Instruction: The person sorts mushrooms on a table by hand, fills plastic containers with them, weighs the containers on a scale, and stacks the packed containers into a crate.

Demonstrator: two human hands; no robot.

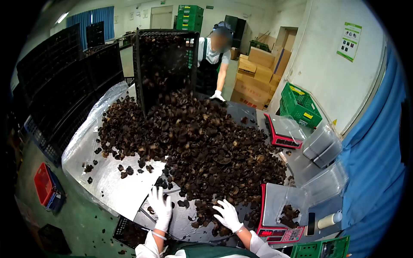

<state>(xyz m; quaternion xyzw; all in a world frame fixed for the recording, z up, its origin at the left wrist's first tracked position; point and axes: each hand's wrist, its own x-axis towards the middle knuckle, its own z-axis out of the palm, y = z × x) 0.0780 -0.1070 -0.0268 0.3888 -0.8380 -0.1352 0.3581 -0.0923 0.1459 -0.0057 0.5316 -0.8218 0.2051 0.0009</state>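
White-gloved left point(161, 208) and right point(228, 216) hands hung with fingers spread near the close edge of a broad heap of dark brown, curled pieces point(202, 142) across the table; contact could not be told. Silvery tabletop point(116, 189) opened leftward; a red-framed, steel-topped scale point(274, 210) bordered the right. Print on the brown cardboard boxes point(249, 90) and green-edged white poster point(349, 42) was illegibly small.

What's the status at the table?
Left hand open. Right hand open, at near edge of dark heap. Black crate tipped up at far side.
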